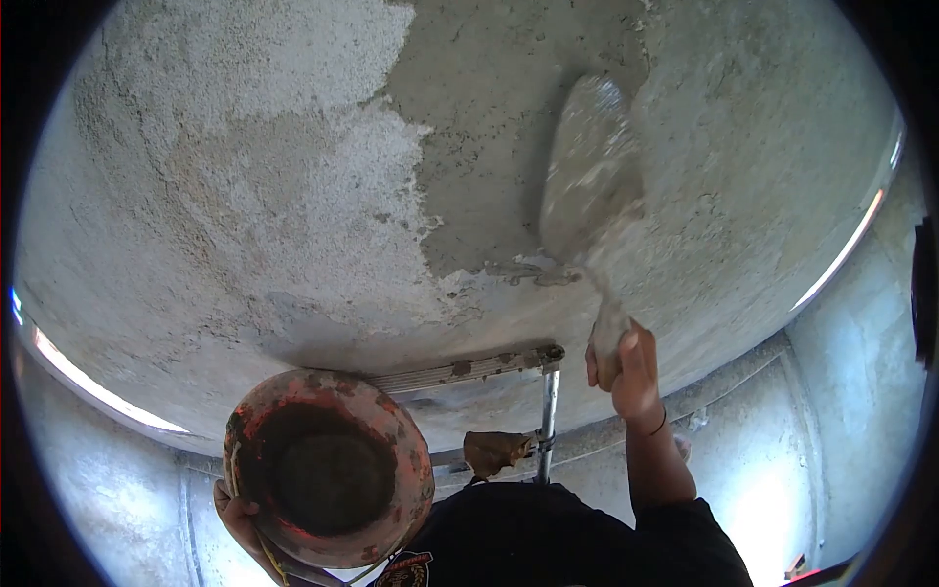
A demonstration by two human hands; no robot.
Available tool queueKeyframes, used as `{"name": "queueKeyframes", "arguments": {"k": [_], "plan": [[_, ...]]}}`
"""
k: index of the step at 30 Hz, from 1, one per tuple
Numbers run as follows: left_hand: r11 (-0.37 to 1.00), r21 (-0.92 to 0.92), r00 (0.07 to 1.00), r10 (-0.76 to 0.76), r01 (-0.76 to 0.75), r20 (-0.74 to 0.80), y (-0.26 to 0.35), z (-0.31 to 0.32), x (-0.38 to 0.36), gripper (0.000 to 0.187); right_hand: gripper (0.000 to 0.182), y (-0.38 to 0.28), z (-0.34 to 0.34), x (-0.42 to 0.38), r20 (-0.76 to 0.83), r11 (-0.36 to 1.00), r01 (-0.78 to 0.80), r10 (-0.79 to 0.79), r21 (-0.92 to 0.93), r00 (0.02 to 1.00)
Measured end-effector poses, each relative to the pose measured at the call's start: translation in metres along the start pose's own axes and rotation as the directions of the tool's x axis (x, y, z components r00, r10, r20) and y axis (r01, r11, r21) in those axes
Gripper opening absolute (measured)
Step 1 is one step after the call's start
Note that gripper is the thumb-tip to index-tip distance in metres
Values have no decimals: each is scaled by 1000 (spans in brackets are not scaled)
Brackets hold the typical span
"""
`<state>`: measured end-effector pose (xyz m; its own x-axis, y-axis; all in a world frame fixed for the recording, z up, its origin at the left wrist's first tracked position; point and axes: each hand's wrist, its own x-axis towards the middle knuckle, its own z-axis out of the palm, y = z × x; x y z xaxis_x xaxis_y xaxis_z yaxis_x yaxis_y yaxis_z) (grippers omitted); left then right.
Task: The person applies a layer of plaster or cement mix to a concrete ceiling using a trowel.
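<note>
My right hand (pixel 636 372) is wrapped round the handle of a trowel (pixel 592 181), whose broad blade points up against the wall. The blade is coated with grey mortar and slightly blurred. Beside it, a darker wet patch of plaster (pixel 479 147) covers part of the rough wall (pixel 274 186). At the lower left my left hand (pixel 237 516) grips the side of a worn orange bucket (pixel 413 460) with mortar smears on its rim. Grey mortar lies inside the bucket. Part of my left hand is hidden behind the bucket.
A ladder-like metal frame (pixel 549 421) stands between me and the wall, with a mortar-spattered top bar (pixel 469 369). A brown scrap-like thing (pixel 494 452) hangs on it. Bright gaps show at both sides, and paler walls (pixel 851 362) lie beyond.
</note>
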<state>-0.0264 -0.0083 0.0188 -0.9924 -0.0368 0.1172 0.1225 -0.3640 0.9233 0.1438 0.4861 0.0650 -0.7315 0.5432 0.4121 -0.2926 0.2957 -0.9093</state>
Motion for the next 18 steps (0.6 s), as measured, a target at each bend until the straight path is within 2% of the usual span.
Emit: {"name": "queueKeyframes", "arguments": {"k": [2,6,9,10,12,14,16,17,18], "plan": [[999,35,998,-14,16,-63,3,6,-3,23,69,-4,6,11,8,992,-58,57,113,998],[999,51,999,13,-11,-50,-2,-3,0,24,65,4,29,14,87,990,-88,78,109,993],[999,30,998,-14,16,-58,0,-4,-1,26,52,7,38,4,346,993,-120,111,5,932],[999,37,999,-18,20,-40,0,-8,0,26,52,5,40,-1,349,993,-119,109,7,931],[999,44,1000,-16,17,-23,-3,-16,4,26,43,0,43,-9,413,989,-107,141,-106,900],[996,85,1000,-7,9,-26,-6,-23,5,26,49,6,38,-13,412,992,-58,98,-109,906],[996,86,996,5,3,-88,0,8,-3,25,57,4,36,-15,220,985,-94,61,143,974],[996,92,989,19,-5,-150,5,22,-5,24,66,12,35,-14,130,969,-120,93,215,987],[990,142,984,11,14,-178,8,24,-6,24,66,15,31,-11,169,966,-155,120,208,978]]}}
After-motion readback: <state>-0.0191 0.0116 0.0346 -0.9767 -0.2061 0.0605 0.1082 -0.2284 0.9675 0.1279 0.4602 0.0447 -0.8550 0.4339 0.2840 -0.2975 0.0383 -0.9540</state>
